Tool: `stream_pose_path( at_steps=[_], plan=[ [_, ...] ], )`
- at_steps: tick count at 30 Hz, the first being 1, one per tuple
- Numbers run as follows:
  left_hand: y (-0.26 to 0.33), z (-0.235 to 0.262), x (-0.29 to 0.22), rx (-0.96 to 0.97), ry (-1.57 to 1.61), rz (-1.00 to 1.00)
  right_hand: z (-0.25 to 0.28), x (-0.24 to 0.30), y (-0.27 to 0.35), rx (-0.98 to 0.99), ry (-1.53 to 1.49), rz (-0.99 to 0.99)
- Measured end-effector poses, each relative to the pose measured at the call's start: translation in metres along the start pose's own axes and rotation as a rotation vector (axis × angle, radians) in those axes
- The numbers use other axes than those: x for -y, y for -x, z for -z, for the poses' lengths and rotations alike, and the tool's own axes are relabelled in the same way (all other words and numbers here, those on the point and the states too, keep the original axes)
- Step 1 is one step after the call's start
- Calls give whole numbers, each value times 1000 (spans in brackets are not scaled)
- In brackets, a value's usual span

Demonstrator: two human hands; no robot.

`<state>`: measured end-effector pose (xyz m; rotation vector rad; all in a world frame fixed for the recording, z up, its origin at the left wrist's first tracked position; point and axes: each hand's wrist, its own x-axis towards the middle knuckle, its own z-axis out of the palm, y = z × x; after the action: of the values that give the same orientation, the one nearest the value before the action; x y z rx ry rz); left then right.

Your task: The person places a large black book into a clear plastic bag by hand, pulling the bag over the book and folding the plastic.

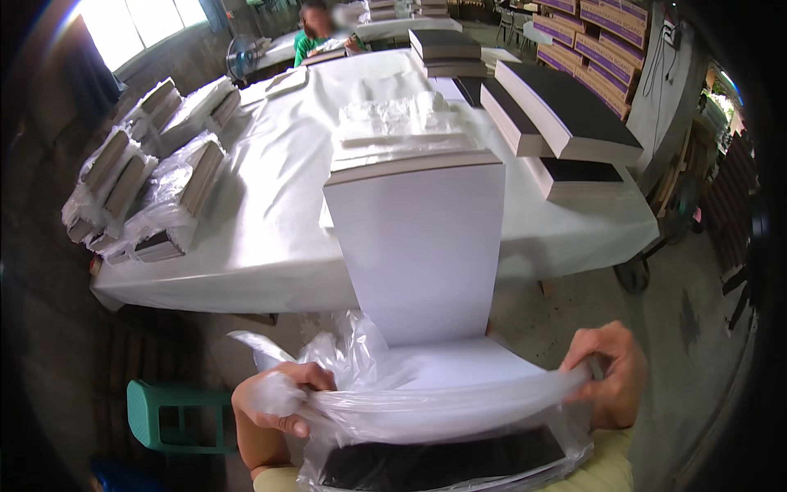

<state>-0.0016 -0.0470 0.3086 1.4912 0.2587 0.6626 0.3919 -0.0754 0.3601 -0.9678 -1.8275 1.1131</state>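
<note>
My left hand (279, 402) and my right hand (611, 373) each grip one side of a clear plastic bag (443, 410), stretching its mouth wide between them. A stack of white-covered books (422, 262) stands on end in the bag and rises toward the table edge. Inside the bag's lower part a black cover (443, 463) shows through the plastic, close to my body.
A long table under a white sheet (270, 205) carries plastic-wrapped book bundles (156, 197) at left and stacks of black-covered books (566, 107) at right. A person in green (316, 33) sits at the far end. A green plastic stool (176, 414) stands at lower left; purple boxes (598, 41) line the right wall.
</note>
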Motion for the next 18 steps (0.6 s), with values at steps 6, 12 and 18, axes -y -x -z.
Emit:
stream_pose_path(
  at_steps=[6,12,18],
  plan=[
    [5,7,66,-207,-172,567,-19,-52,10,-13,-588,-592],
    [29,28,171,-528,219,702,-36,-196,30,-59,-690,-736],
    [36,38,263,-1028,230,703,-64,-300,29,-165,-416,-756]
  ],
)
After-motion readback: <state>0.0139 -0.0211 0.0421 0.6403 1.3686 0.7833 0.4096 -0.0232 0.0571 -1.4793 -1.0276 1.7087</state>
